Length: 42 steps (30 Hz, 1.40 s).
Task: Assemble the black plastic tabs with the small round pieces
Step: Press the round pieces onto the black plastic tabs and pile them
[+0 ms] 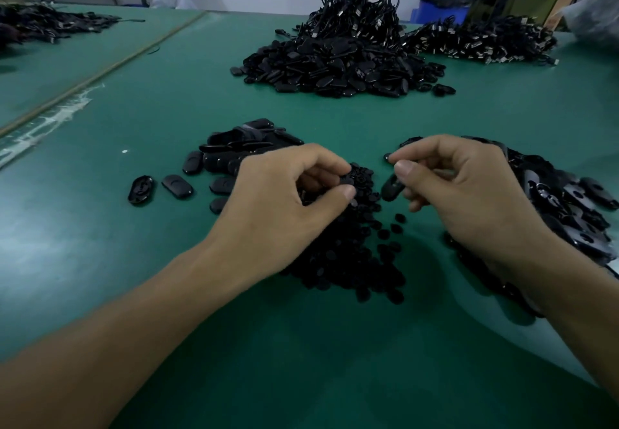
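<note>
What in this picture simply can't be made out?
Head view:
- How many round pieces the left hand pinches: its fingers hide them.
- The black tab in the right hand: covered by fingers.
- The tab pile at right: cut by the frame edge.
- The far cable heap: too dark.

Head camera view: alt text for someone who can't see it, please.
The left hand pinches small round pieces over their pile while the right hand holds a black plastic tab above a green table.
</note>
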Each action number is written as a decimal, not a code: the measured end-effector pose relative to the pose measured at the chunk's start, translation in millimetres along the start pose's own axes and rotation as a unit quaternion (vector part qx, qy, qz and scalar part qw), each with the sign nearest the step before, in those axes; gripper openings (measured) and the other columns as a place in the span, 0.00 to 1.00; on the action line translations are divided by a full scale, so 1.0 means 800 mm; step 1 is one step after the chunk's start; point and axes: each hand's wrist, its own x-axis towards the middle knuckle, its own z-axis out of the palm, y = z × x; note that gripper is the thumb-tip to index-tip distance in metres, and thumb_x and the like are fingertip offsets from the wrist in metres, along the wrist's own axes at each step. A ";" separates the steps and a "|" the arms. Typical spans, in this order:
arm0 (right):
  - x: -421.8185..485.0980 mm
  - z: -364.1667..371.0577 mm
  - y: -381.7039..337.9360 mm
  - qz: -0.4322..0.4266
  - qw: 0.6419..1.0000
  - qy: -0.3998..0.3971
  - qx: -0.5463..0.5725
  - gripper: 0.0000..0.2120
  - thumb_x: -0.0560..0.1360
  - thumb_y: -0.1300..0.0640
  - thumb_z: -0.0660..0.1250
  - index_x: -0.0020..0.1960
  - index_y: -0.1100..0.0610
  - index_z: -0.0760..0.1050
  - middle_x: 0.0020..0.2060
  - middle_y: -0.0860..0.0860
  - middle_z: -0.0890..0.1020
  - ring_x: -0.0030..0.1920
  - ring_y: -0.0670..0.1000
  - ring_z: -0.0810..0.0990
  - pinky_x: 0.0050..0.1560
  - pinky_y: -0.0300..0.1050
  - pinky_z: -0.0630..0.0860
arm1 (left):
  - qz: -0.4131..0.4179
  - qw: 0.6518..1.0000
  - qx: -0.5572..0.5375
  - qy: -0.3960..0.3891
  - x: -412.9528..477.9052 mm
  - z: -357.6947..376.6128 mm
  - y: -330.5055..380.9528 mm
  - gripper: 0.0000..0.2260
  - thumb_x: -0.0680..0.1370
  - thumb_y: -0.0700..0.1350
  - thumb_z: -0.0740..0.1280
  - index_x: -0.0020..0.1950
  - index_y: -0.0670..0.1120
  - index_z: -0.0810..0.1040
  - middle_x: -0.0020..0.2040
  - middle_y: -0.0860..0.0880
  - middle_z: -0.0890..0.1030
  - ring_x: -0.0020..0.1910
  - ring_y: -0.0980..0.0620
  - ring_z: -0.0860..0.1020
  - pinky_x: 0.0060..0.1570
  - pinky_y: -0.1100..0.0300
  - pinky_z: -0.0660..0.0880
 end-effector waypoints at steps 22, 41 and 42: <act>-0.009 0.015 -0.008 -0.012 0.996 -0.041 0.083 0.09 0.78 0.62 0.68 0.51 0.49 0.82 0.38 0.46 0.86 0.38 0.44 0.84 0.38 0.33 0.76 | -0.104 0.969 -0.223 0.011 0.006 0.001 0.010 0.08 0.74 0.35 0.74 0.47 0.47 0.84 0.38 0.46 0.86 0.35 0.48 0.84 0.41 0.55 0.83; -0.011 0.023 0.001 -0.038 0.967 -0.093 -0.235 0.06 0.75 0.56 0.73 0.44 0.45 0.80 0.34 0.38 0.79 0.42 0.33 0.77 0.41 0.23 0.69 | -0.141 0.967 -0.205 0.057 0.006 0.004 0.001 0.07 0.73 0.37 0.72 0.46 0.49 0.84 0.36 0.50 0.85 0.36 0.48 0.85 0.41 0.54 0.83; -0.011 0.023 0.001 -0.039 0.968 -0.092 -0.230 0.07 0.75 0.57 0.73 0.44 0.45 0.80 0.34 0.38 0.80 0.42 0.34 0.77 0.42 0.23 0.70 | -0.143 0.966 -0.205 0.058 0.006 0.004 0.000 0.07 0.73 0.38 0.72 0.46 0.49 0.84 0.36 0.50 0.85 0.36 0.47 0.85 0.42 0.52 0.83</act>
